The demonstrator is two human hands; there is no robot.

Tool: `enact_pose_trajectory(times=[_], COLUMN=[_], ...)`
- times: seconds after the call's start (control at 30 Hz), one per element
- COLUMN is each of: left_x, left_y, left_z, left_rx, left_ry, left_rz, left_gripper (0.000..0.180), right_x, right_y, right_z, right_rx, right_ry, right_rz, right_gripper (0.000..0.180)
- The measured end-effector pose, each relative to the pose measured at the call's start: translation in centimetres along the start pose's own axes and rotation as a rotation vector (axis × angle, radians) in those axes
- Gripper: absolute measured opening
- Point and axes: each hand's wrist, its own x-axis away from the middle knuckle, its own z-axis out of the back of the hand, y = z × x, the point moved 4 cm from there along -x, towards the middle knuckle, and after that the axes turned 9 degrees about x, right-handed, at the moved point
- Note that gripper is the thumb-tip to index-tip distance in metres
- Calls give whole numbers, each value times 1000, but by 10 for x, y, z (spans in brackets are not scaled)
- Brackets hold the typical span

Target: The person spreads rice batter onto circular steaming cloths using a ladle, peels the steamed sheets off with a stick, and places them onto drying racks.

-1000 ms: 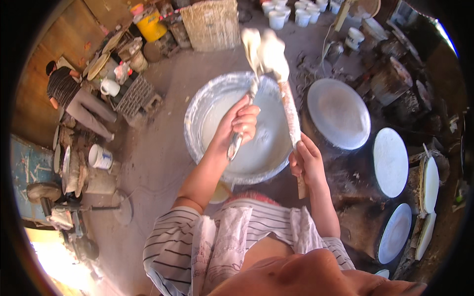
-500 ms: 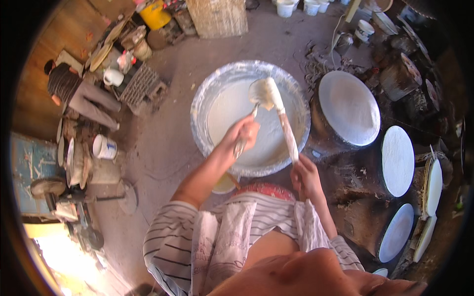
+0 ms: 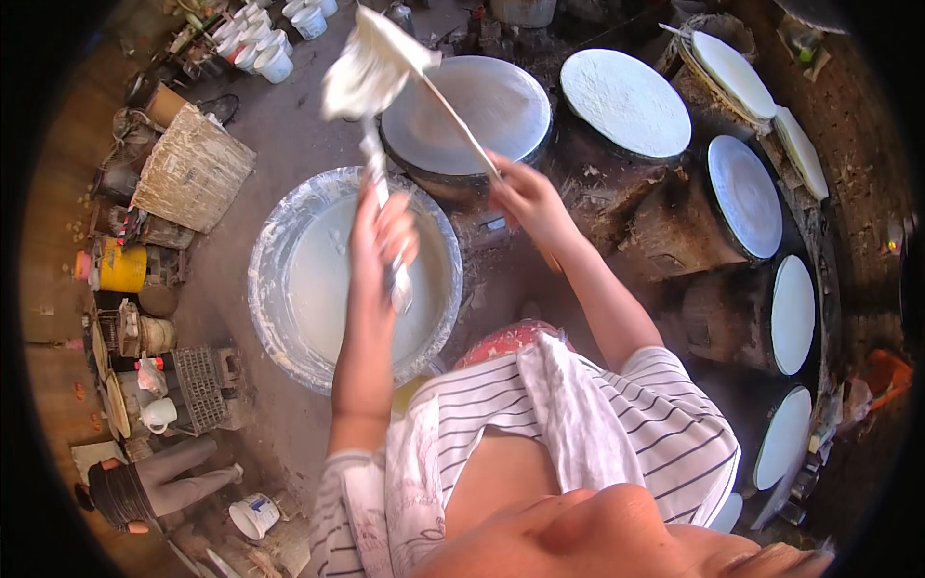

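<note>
Above batter basin (image 3: pixel 289 241), both hands closed on tools: left hand (image 3: pixel 383 236) grips ladle handle (image 3: pixel 385 222), right hand (image 3: pixel 525 197) grips flat stick (image 3: pixel 453 120), batter-coated wad (image 3: pixel 366 72) lifted near round griddle (image 3: pixel 472 111).

**Batter lifted clear of the basin**

The left hand (image 3: pixel 383 231) and right hand (image 3: pixel 525 197) now hold their two tools high, where half a second ago the tool tips sat low over the white batter in the wide metal basin (image 3: pixel 279 241). The white batter clump (image 3: pixel 366 72) caught between the ladle (image 3: pixel 385 212) and the flat stick (image 3: pixel 453 120) now hangs beyond the basin's far rim, beside the nearest round griddle (image 3: pixel 501 116). The right hand has moved off the basin toward that griddle.
</note>
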Motion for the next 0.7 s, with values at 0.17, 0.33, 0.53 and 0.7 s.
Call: enact_pose_trajectory(times=[0.17,0.33,0.53,0.7], left_x=[-103,-156,-231,-254], left_y=[-51,-68,-123,-119], left_z=[-89,-44,-9,9], left_rx=[1018,536,-98,-1647], left_ry=[-190,-332,123,-21], left_rz=[548,559,170,-183], left_gripper=[27,33,22,61], right_x=[29,34,-40,-43], right_y=[113,147,196,203], right_z=[14,117,133,135], right_rx=[393,-140,-242,-369], right_ry=[418,328,440,499], right_rz=[364,-169,-379,-332], right_gripper=[48,48,54,53])
